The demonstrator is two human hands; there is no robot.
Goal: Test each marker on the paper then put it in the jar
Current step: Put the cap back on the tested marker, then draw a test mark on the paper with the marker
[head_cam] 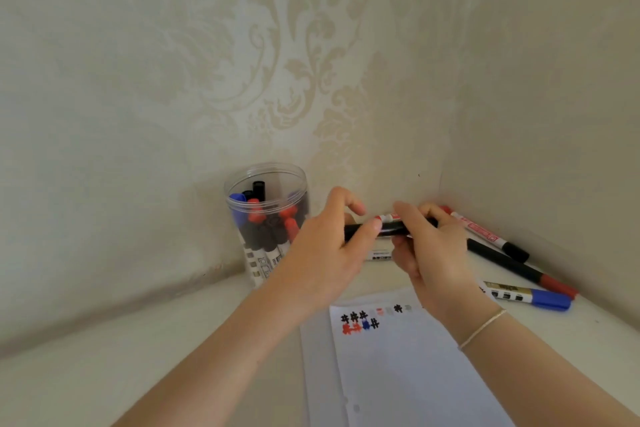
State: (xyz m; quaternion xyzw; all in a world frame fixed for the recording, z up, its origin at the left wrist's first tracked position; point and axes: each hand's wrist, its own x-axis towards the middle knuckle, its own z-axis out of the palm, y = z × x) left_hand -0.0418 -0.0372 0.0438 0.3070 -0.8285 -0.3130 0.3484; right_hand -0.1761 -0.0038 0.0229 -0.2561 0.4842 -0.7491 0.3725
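I have a black marker (377, 229) held level between both hands, above the far edge of the paper (398, 357) and just in front of the wall corner. My left hand (323, 250) grips its left end, fingers curled round the barrel with the thumb lying along it; my right hand (433, 253) is wrapped round the other end, so I cannot see whether the cap is on or off. A red-and-white piece shows between the hands, which may belong to a second marker behind; I cannot tell.

I judge the step to be pulling the cap off, or pressing it back on. To do it well I would keep the barrel straight, pull along its axis without twisting it sideways, and hold the tip away from my fingers. If it is uncapped, I make a short mark beside the red, blue and black test marks (360, 321) near the top of the sheet, then cap it firmly until it seats.

The jar (266, 218) stands on the surface (104, 374) to the left of my left hand, near it, already holding many markers upright. Three more lie to the right by the wall: a red-and-white marker (481, 229), a black one with a red end (516, 267) and a blue-capped marker (530, 296).
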